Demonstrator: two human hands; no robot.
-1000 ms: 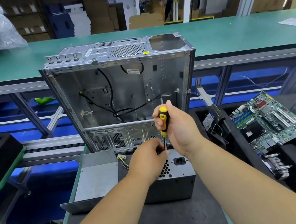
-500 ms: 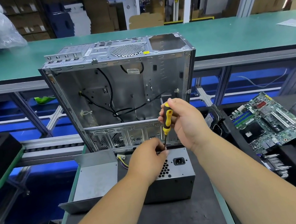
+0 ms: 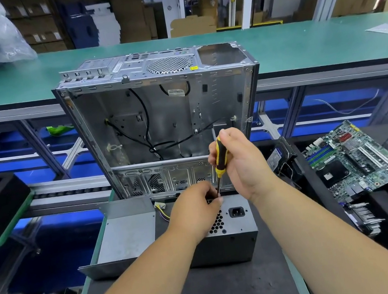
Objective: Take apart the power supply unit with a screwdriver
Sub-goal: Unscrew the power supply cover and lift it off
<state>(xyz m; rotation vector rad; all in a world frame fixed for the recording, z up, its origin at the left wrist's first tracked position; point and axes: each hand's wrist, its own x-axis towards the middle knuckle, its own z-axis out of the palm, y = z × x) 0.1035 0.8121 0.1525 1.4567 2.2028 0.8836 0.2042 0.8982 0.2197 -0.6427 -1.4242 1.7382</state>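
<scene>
- One loose grey sheet-metal cover (image 3: 128, 233) lies at the left, flat and bent.
- One boxy power supply unit (image 3: 229, 232) sits on the dark mat, its honeycomb vent facing up.
- The left hand (image 3: 195, 210) rests curled on its top, fingertips by the shaft.
- One yellow-and-black screwdriver (image 3: 220, 160) stands nearly upright, grasped by the right hand (image 3: 241, 162).
- One bare steel case (image 3: 161, 121) stands behind.
- One green motherboard (image 3: 352, 159) lies at the right.

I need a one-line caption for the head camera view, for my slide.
Right hand grips a yellow-black screwdriver upright on the power supply unit, steadied by the left hand.
</scene>
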